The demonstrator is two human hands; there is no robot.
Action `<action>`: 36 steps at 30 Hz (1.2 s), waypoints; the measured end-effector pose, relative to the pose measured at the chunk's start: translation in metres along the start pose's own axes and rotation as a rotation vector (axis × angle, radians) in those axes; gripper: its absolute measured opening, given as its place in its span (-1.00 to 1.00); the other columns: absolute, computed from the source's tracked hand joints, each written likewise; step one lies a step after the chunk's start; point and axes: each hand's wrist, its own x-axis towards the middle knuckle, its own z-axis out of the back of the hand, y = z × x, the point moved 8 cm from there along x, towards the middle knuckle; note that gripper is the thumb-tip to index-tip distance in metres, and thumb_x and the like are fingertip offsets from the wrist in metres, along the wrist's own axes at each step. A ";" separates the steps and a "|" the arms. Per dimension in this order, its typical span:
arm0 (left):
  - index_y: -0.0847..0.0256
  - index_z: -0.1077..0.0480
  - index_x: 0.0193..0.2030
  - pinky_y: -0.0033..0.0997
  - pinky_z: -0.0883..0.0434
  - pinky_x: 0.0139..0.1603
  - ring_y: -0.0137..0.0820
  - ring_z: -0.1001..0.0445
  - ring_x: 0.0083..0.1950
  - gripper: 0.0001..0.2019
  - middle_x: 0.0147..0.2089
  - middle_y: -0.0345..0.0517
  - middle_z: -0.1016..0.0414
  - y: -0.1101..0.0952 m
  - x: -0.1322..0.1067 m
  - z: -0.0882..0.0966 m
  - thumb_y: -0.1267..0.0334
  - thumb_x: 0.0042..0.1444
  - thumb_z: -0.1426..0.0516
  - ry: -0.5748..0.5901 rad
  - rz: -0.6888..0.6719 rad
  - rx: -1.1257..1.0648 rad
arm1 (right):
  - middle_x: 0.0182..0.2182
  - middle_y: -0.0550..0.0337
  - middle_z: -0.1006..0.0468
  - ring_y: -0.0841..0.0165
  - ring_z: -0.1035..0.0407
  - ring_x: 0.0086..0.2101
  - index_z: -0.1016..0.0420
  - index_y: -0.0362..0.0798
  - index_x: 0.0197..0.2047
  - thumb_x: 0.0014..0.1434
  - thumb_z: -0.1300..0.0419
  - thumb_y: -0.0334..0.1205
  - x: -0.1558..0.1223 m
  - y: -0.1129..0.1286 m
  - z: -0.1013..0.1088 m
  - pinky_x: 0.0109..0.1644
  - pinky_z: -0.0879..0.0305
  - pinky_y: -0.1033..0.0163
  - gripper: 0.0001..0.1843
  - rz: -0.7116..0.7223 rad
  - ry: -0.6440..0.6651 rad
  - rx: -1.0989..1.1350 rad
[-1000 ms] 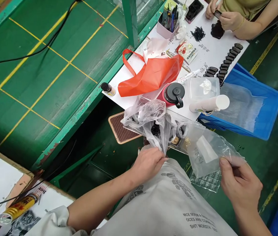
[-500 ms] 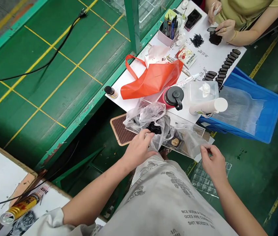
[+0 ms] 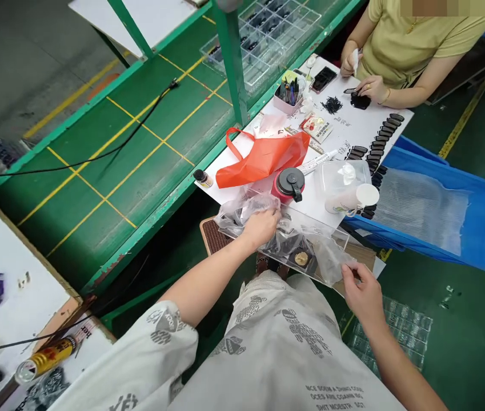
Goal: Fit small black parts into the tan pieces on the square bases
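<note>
My right hand [image 3: 362,288] pinches the edge of a clear plastic bag [image 3: 330,260] between thumb and fingers. My left hand [image 3: 261,228] is at a crumpled plastic bag [image 3: 242,208], its fingers curled down into the folds. What those fingers hold is hidden. Both bags lie over an open drawer [image 3: 345,240] with clear sides under the table's front edge. Inside the drawer a round tan piece [image 3: 301,258] rests on something dark. Just behind my left hand stands a red bottle with a black lid [image 3: 289,184].
An orange bag [image 3: 263,160], a white cup [image 3: 353,198] and a clear box [image 3: 340,177] stand on the white table. Rows of dark parts [image 3: 381,140] line its right edge. A blue crate [image 3: 477,228] sits beside it. Across the table, a co-worker's hands [image 3: 371,88] handle dark pieces.
My left hand has moved forward and right, from beside the crumpled bag into it, covering the black contents. My right hand still pinches the clear bag. The camera view has tilted up.
</note>
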 end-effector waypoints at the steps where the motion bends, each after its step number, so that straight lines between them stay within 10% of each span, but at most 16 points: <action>1: 0.26 -0.49 -0.06 -0.16 -0.50 0.01 -0.15 -0.59 -0.04 -0.82 -0.02 0.10 -0.53 -0.004 -0.005 -0.001 0.46 0.29 -0.09 -0.014 -0.012 -0.010 | -0.31 0.07 -0.59 0.20 -0.47 -0.30 -0.53 -0.01 -0.26 0.28 -0.10 0.20 0.003 -0.003 0.001 -0.19 -0.35 0.13 -0.56 0.008 0.001 0.020; 6: 0.17 -0.34 -0.28 -0.23 -0.47 -0.07 -0.26 -0.47 -0.23 -0.80 -0.30 -0.09 -0.43 -0.029 -0.053 0.002 0.29 0.39 0.02 -0.161 -0.045 -0.075 | -0.30 0.07 -0.61 0.20 -0.48 -0.28 -0.53 0.00 -0.24 0.31 -0.12 0.17 0.019 -0.023 0.007 -0.15 -0.36 0.14 -0.59 0.044 0.037 0.149; 15: 0.12 -0.23 -0.15 -0.34 -0.46 -0.19 -0.37 -0.42 -0.25 -0.61 -0.21 -0.09 -0.33 -0.052 -0.129 0.037 0.08 0.55 0.31 -0.617 0.193 -0.145 | -0.33 0.13 -0.59 0.25 -0.46 -0.32 -0.54 0.02 -0.27 0.34 -0.14 0.13 0.047 -0.053 0.012 -0.18 -0.38 0.18 -0.62 0.074 0.151 0.334; 23: 0.20 -0.45 -0.03 0.04 -0.42 0.37 -0.04 -0.27 0.51 -0.55 0.24 0.22 -0.44 -0.074 -0.177 0.038 -0.02 0.54 0.15 -0.651 0.290 -0.116 | -0.38 0.15 -0.61 0.25 -0.48 -0.38 -0.58 0.03 -0.26 0.32 -0.17 0.12 0.064 -0.058 0.014 -0.24 -0.38 0.19 -0.64 0.093 0.242 0.338; 31: 0.19 -0.31 -0.28 -0.12 -0.61 0.14 -0.14 -0.57 0.28 -0.61 0.52 0.36 -0.16 -0.100 -0.164 0.025 0.08 0.54 0.11 -0.486 0.175 -0.188 | -0.38 0.14 -0.63 0.24 -0.49 -0.39 -0.57 0.01 -0.28 0.29 -0.17 0.14 0.081 -0.044 0.017 -0.30 -0.36 0.19 -0.62 0.146 0.300 0.276; 36: 0.16 -0.32 -0.21 -0.05 -0.58 0.22 -0.13 -0.49 0.38 -0.69 0.55 0.25 -0.18 -0.119 -0.194 0.042 0.16 0.55 0.10 -0.666 0.280 -0.186 | -0.40 0.16 -0.61 0.26 -0.47 -0.41 -0.58 0.03 -0.27 0.31 -0.18 0.13 0.085 -0.034 0.025 -0.34 -0.35 0.22 -0.64 0.198 0.300 0.229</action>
